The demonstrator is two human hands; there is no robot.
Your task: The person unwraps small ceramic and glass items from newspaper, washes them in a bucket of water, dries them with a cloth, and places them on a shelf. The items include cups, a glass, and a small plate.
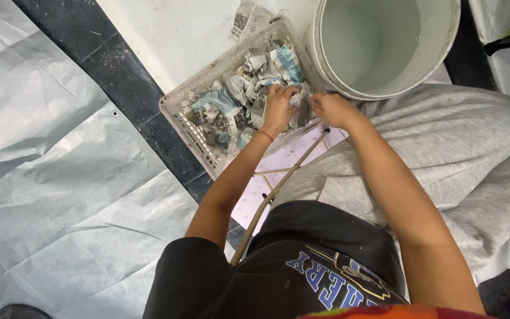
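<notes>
Both forearms extend from the dark shirt; left hand [278, 108] and right hand [333, 109] pinch one newspaper scrap [298, 99] between them, above the scrap-filled basket [191, 127]. An uneven pull could drop pieces outside it.

We see a crumpled strip of newspaper [298, 99], grey with black print, pinched between both hands over a white plastic basket [191, 121]. The basket sits tilted on the floor, filled with torn, scrunched scraps of newspaper [231, 103], some with blue patches.
</notes>
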